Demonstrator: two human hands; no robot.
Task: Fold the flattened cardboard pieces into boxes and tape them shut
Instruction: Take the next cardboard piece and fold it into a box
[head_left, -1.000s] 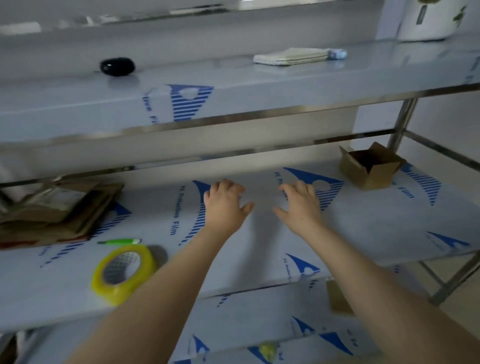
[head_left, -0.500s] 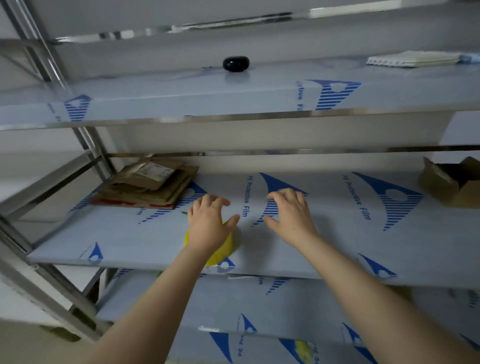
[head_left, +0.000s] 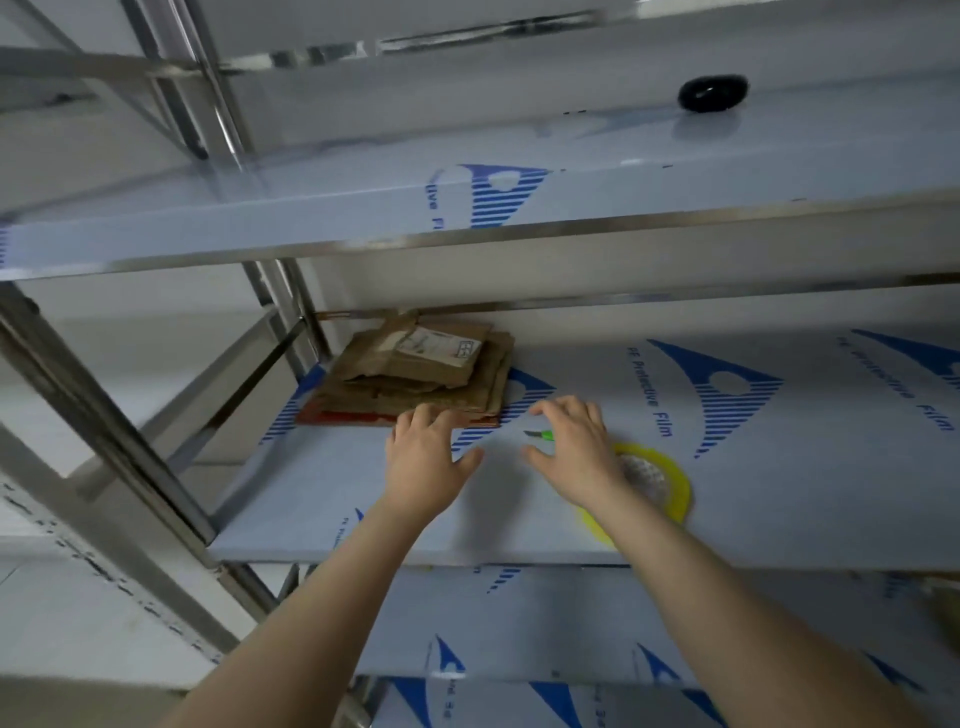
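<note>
The left hand (head_left: 423, 457) and right hand (head_left: 574, 447) are held spread and empty at frame centre, just below the stack of flattened cardboard (head_left: 415, 374) lying left of centre on the shelf (head_left: 322, 493). The top piece is best lifted alone, the tape roll (head_left: 678, 493) at centre-right left undisturbed.

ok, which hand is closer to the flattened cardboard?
The left hand, fingertips at the cardboard stack; the right hand is by the tape roll.
</note>
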